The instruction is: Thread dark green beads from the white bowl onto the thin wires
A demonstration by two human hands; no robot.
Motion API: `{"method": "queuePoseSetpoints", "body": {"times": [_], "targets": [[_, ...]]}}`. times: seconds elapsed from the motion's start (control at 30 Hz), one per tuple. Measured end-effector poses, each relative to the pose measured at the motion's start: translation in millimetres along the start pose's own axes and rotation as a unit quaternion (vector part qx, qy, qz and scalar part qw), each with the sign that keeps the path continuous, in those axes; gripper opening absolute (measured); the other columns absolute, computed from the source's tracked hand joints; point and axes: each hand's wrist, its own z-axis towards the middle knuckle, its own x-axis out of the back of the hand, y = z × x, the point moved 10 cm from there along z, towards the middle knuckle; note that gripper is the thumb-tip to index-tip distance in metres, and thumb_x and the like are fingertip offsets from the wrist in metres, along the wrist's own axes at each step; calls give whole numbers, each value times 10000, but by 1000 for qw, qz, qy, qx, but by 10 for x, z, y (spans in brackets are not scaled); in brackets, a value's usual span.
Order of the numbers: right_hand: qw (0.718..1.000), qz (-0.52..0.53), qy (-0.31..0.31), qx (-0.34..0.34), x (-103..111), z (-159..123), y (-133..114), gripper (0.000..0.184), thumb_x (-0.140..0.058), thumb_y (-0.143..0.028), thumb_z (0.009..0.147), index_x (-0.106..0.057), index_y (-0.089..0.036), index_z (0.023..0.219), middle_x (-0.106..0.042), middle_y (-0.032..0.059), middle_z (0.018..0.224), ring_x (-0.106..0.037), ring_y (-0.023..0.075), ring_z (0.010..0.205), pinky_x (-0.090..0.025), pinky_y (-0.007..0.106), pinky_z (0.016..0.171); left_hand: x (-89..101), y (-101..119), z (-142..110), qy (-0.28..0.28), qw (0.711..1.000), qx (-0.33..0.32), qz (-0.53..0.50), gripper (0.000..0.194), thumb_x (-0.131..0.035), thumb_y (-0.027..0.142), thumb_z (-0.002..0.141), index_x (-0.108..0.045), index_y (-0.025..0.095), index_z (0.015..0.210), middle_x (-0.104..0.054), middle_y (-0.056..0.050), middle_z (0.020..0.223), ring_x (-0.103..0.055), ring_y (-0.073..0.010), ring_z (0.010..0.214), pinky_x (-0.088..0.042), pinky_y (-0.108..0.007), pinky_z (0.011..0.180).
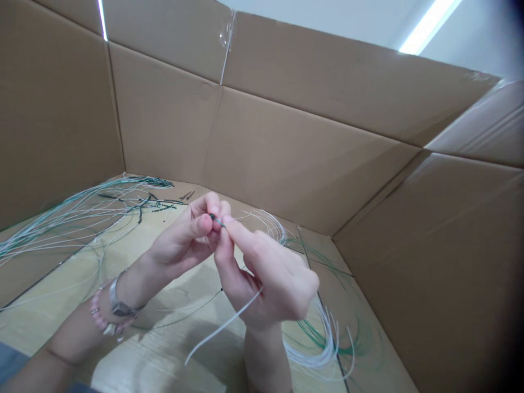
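Above the work surface, my left hand [186, 232] is closed in a pinch on a small dark piece [212, 216], perhaps a bead. A short stretch of green wire [220, 222] runs from that piece to my right hand [272, 273], whose thumb and index finger pinch it. Out of the lower side of my right hand sticks a white wire [225, 326], its loose end pointing down to the left. Behind and below the hands, a thin green wire [188, 315] with a dark speck lies across the surface. The other right-hand fingers are curled.
Long white and green wires [53, 224] fan out at the left, ending in dark beaded-looking strands [153, 182]. Coiled white wires [317, 352] and green wires [313, 335] lie at the right. Another white coil [274, 224] sits behind. Cardboard walls [311, 142] enclose the surface.
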Motion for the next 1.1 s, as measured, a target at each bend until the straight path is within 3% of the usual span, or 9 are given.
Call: {"method": "queuePoseSetpoints", "body": {"times": [0.17, 0.67, 0.83, 0.9, 0.97, 1.0, 1.07, 1.1], "targets": [[1000, -5, 1, -17, 36, 0, 33, 63, -622, -111, 811, -654, -163, 830, -516, -74, 518, -477, 9, 450, -451, 104, 483, 25, -34, -6, 20, 998, 12, -58, 166, -815, 244, 642, -665, 188, 683, -517, 59, 596, -472, -5, 485, -484, -52, 550], [1000, -2, 4, -12, 19, -9, 11, 109, -633, -78, 787, -645, -168, 848, -556, -68, 531, -484, 22, 443, -461, 129, 459, -5, -34, -25, 16, 999, 14, -34, 166, -812, 246, 645, -661, 189, 684, -519, 61, 603, -457, -10, 481, -484, -59, 530], [1000, -10, 3, -5, 16, -7, -20, 88, -622, -88, 796, -643, -161, 839, -554, -71, 523, -476, 16, 440, -437, 122, 442, -41, -15, -27, 2, 1000, 4, 2, 194, -805, 273, 656, -627, 199, 683, -449, 71, 582, -421, -9, 474, -456, -57, 514], [1000, -11, -3, -13, 32, 9, 13, 87, -620, -92, 795, -639, -167, 836, -527, -79, 511, -446, 9, 419, -401, 124, 420, 24, 64, 6, 14, 996, -21, 83, 274, -788, 385, 661, -590, 196, 660, -433, 73, 571, -395, -11, 456, -434, -69, 489], [999, -20, -9, -33, 73, 34, 99, 100, -630, -91, 778, -645, -179, 823, -467, -92, 480, -370, 8, 380, -347, 142, 383, 181, 198, 74, 44, 969, -57, 236, 372, -757, 509, 645, -567, 189, 647, -473, 63, 584, -429, -27, 477, -438, -109, 495], [998, -25, -10, -50, 104, 46, 167, 112, -637, -88, 765, -652, -186, 819, -436, -97, 468, -326, 11, 368, -322, 155, 369, 286, 251, 121, 60, 932, -65, 351, 393, -728, 551, 653, -575, 189, 659, -516, 52, 610, -472, -44, 514, -455, -139, 526], [995, -27, -2, -93, 185, 58, 326, 141, -647, -85, 750, -663, -203, 826, -410, -96, 473, -279, 21, 371, -288, 177, 360, 588, 237, 233, 83, 871, -34, 483, 255, -788, 347, 645, -633, 155, 708, -616, -2, 703, -561, -95, 641, -485, -204, 640], [993, -25, 6, -114, 224, 56, 403, 149, -645, -86, 750, -665, -209, 831, -410, -93, 482, -275, 26, 378, -275, 185, 360, 788, 136, 284, 80, 769, 28, 633, 182, -723, 319, 725, -649, 154, 750, -641, -10, 746, -585, -109, 703, -490, -233, 723]]}}
